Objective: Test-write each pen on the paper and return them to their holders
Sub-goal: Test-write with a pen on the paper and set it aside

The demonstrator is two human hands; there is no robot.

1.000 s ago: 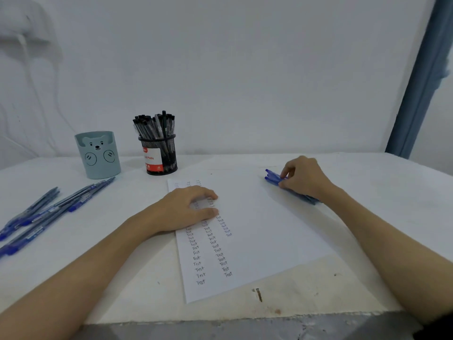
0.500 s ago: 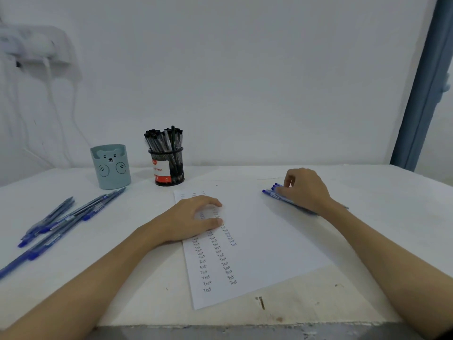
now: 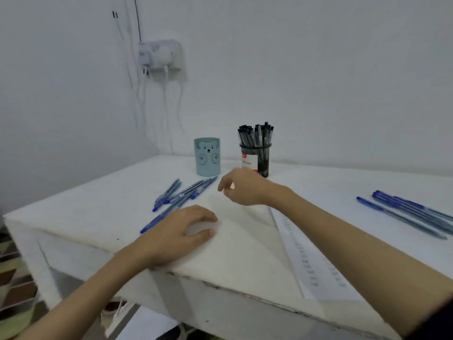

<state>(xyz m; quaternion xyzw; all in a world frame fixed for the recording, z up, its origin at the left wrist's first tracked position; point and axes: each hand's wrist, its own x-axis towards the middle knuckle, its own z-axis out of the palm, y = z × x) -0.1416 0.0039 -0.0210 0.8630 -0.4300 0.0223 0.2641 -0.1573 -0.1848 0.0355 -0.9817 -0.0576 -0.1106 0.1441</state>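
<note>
- The sheet of paper (image 3: 316, 261) at the table's right carries columns of small written words, so many pens look tested already.
- The black mesh holder (image 3: 260, 158) is packed with black-capped pens (image 3: 256, 134); that batch seems done.
- The blue bear cup (image 3: 207, 156) shows nothing above its rim; its inside is hidden.
- Blue pens lie loose: one group (image 3: 176, 195) just beside the cup, another (image 3: 411, 212) far right. These still need returning.
- The right hand (image 3: 242, 186) hovers near the left group, fingers loosely curled, holding nothing.
- The left hand (image 3: 181, 231) rests on the table (image 3: 103, 217), fingers relaxed, empty.

1 head-worn camera looks down, close over the table's (image 3: 98, 212) corner.
</note>
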